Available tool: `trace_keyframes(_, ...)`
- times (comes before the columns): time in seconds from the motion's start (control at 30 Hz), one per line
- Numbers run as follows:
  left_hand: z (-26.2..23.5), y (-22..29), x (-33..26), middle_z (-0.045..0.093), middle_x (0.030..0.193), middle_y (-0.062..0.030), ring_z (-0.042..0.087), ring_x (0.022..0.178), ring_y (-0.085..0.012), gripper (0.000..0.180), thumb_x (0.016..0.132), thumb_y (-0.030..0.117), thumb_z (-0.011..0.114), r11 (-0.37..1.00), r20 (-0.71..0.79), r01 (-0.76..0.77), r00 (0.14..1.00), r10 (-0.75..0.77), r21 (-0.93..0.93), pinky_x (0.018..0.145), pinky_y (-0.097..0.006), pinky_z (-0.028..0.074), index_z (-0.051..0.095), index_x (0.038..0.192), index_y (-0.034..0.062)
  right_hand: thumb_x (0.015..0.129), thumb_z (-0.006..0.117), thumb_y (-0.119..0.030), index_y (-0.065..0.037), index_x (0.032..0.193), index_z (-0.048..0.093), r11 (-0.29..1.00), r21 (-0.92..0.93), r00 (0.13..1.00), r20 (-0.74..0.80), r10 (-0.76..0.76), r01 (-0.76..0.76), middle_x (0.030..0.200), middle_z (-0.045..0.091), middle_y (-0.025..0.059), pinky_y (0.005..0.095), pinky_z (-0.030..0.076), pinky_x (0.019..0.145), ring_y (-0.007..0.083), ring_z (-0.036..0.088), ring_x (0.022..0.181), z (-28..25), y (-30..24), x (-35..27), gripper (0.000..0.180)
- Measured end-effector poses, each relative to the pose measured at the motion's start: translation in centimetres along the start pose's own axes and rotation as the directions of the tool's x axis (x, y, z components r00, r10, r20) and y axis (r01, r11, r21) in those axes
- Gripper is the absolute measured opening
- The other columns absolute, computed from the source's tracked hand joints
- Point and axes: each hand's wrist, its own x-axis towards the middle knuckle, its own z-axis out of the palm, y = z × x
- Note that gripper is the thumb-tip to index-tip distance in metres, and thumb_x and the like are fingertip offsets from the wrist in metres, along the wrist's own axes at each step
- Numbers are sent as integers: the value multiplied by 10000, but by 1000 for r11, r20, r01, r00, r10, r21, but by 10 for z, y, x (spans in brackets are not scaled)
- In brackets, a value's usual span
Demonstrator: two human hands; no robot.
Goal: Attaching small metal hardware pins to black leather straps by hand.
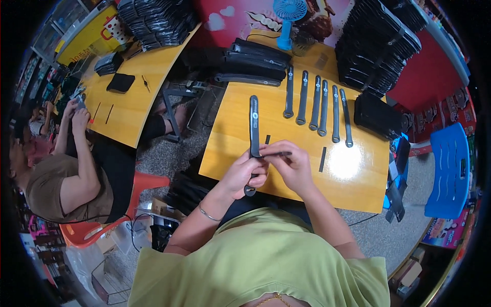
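In front of my chest, my left hand is closed round a black strap with a pale mark near its upper part. The strap stands almost upright, and its slotted lower end shows below my fist. My right hand pinches a thin dark strip close beside the strap. Whether the strip is joined to the strap, I cannot tell. Beyond my hands, several similar black straps lie in a row on the yellow table. Short black strips lie near my right hand.
Black folded pouches are stacked at the table's back left, and a tall black stack stands back right. A blue fan is between them. A black case sits at the right edge. Left, a person works at another table.
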Motion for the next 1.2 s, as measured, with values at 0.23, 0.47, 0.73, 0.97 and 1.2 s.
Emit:
trace_keyframes(0.23,-57,13,-47,299,608,44,238,424,-27,125,929,104,419,937,149,189,959,-240,294,393,-187,183,460,1036,55,839,669,-244,-58,757,631,941,194,857,-394,333,-276,579,448,-62,214,249,451,33,363,508,-41,15,72,206)
trace_keyframes(0.47,-122,22,-125,334,645,25,278,440,-41,223,976,259,408,984,78,67,994,-81,164,400,-186,214,448,1060,56,883,625,-147,-30,944,672,1000,5,857,-515,-8,12,681,564,-39,198,300,461,30,441,550,-63,-17,114,140)
trace_keyframes(0.73,-105,38,-87,421,779,-53,421,584,-117,346,961,293,340,899,-34,-371,927,374,-233,461,-202,331,449,1145,21,698,672,-38,-104,884,691,648,-643,910,240,-337,409,863,688,57,317,529,614,226,661,734,47,35,46,197)
trace_keyframes(0.97,-99,31,-78,426,845,-51,437,704,-136,381,976,292,379,854,-61,-453,889,453,-256,569,-235,383,417,1234,14,743,637,-125,-122,926,688,642,-679,922,366,-124,356,948,685,28,327,530,622,221,661,738,70,52,35,190)
trace_keyframes(1.2,-88,13,-64,582,974,-77,546,921,-173,387,989,348,364,831,-120,-540,841,527,-136,671,-294,462,399,1264,78,784,639,-126,-114,1017,679,797,-527,954,217,-208,294,937,668,47,314,507,595,204,647,709,64,49,50,237)
